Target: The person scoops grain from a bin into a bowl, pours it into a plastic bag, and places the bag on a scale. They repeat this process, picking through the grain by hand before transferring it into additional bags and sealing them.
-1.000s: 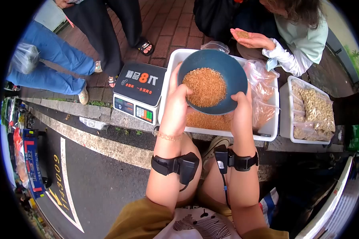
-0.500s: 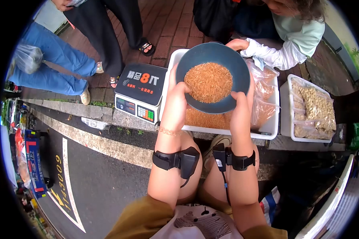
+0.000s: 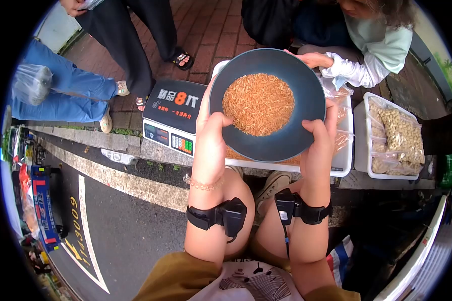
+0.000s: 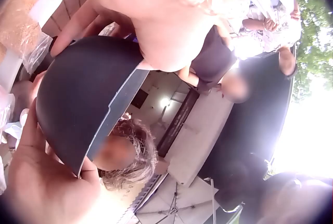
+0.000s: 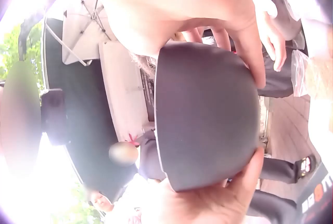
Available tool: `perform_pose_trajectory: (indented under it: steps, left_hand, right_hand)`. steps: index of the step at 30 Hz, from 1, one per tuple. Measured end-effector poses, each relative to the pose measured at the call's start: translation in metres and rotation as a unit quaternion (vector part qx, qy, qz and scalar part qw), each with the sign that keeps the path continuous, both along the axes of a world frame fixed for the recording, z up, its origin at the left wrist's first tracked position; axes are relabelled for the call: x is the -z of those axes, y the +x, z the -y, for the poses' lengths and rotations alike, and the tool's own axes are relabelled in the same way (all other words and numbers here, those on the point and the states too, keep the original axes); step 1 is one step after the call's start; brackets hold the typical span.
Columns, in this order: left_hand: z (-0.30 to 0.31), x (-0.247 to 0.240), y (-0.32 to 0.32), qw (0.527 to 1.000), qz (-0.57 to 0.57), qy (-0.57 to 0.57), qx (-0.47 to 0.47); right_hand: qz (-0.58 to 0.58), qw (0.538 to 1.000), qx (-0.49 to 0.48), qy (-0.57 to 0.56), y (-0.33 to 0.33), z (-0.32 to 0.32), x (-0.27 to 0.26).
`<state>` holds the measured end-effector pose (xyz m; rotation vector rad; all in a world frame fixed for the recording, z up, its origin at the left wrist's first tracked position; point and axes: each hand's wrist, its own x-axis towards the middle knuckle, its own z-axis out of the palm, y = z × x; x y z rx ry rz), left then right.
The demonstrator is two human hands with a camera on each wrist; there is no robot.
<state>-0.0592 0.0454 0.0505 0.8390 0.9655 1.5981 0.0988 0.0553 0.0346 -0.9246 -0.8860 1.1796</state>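
Note:
Both hands hold a dark blue-grey bowl [image 3: 266, 148] above a white tray. Reddish-brown grains [image 3: 258, 104] lie in the bowl. The left hand [image 3: 212, 125] grips its left side, thumb over the rim; the right hand [image 3: 322, 134] does the same on the right side. In the left wrist view the left hand [image 4: 151, 21] is at the top against the bowl's outer wall [image 4: 83, 94]. In the right wrist view the fingers of the right hand [image 5: 208, 11] spread over the bowl's outside [image 5: 208, 115].
Below the bowl is the white tray [image 3: 342, 168] with grains and plastic bags. A scale [image 3: 171, 113] stands left of it, a second tray [image 3: 364, 160] of bagged pale pieces at right. Another person's hand [image 3: 314, 59] is close to the bowl's far rim. Other people stand at upper left.
The bowl has come up closer to the head camera and looks larger, both hands still gripping it. The other person's hand, earlier holding grains palm up, has moved down to beside the bowl.

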Motion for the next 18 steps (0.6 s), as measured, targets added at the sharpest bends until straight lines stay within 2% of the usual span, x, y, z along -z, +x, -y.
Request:
perform_pose_trajectory:
  steps: [4, 7, 18]
  left_hand:
    - [-0.001, 0.008, -0.003, 1.0, 0.026, 0.001, -0.005]
    - [-0.002, 0.008, -0.006, 1.0, 0.018, 0.01, -0.008]
    - [-0.001, 0.003, -0.01, 1.0, 0.002, -0.013, 0.001]
  right_hand:
    - [0.018, 0.999, 0.04, -0.005, 0.002, 0.004, 0.001]
    - [-0.005, 1.0, -0.006, -0.007, 0.003, 0.006, -0.003]
    - [0.018, 0.999, -0.017, -0.046, 0.001, 0.007, -0.009]
